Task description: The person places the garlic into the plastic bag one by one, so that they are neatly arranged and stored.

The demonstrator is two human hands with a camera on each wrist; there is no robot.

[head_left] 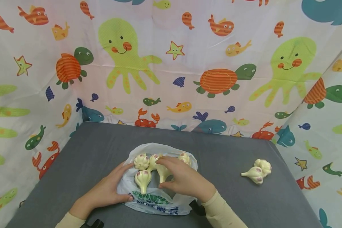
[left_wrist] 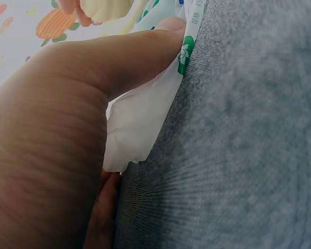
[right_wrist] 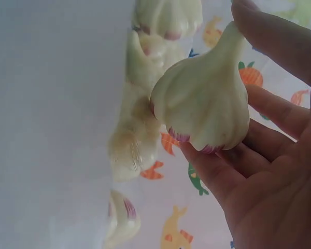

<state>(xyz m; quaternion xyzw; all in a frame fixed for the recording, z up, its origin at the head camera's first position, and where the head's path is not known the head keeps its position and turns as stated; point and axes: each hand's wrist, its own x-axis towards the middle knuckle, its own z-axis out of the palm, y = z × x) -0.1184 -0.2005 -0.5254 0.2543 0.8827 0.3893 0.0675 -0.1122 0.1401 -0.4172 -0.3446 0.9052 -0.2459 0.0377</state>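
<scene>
A white plastic bag with green and blue print lies flat in the middle of the table, garlic bulbs on it. My left hand rests at its left side, fingers and thumb spread wide along the edge; the thumb lies straight against the plastic in the left wrist view. My right hand holds a garlic bulb over the bag between thumb and fingers, its neck toward the thumb. Left of it are a bulb with its neck toward me and another bulb.
On the right side of the grey table, two more garlic bulbs lie against each other. A white curtain printed with sea animals stands along the back and both sides of the table.
</scene>
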